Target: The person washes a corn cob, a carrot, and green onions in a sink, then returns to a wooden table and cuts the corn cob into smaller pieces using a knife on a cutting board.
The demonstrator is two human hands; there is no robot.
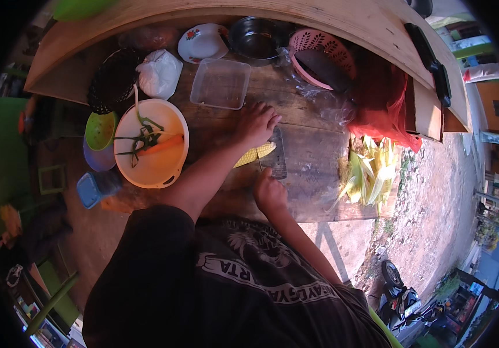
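A husked ear of yellow corn (246, 158) lies on a small dark cutting board (279, 159) on the wooden table. My right hand (272, 192) is closed around a knife, its handle hidden in the fist. The thin knife blade (260, 163) stands across the corn. Just beyond the corn, my left hand (259, 123) is bent with its fingers curled down over the board's far end. Its palm side is hidden, so whether it grips anything cannot be told.
A white basin (122, 168) holds a carrot (162, 144) and green stems. Corn husks (373, 174) are heaped at the table's right end near a red plastic bag (382, 106). Behind are a clear plastic container (220, 85), a black pan (256, 39) and a pink basket (295, 48).
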